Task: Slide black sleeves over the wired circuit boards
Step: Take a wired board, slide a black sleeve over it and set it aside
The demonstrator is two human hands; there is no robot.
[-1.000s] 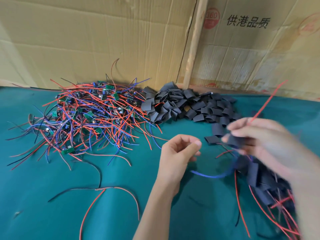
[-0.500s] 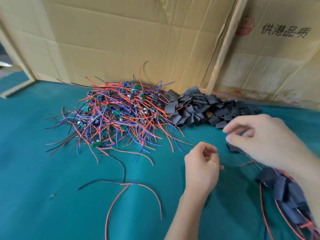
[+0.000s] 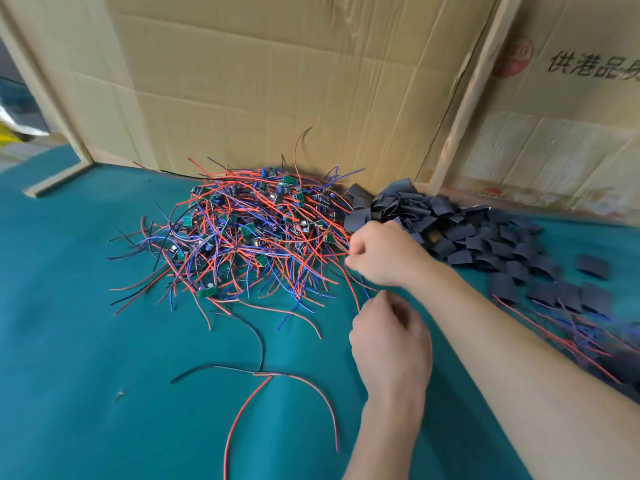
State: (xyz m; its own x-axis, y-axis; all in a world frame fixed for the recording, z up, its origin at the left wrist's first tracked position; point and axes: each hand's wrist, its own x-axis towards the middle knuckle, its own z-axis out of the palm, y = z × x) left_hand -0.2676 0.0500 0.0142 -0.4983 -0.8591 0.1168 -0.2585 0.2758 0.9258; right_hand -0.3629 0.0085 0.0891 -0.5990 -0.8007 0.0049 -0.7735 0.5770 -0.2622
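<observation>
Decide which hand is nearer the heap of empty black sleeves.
Right. The right hand reaches across to the heap of black sleeves' left edge; the left hand sits nearer the person, farther off.

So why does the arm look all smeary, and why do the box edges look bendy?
Head view: the right hand and its forearm are motion-blurred, as are the sleeved boards at the right edge; the wire pile is sharper; the wide lens bows the cardboard wall.
</observation>
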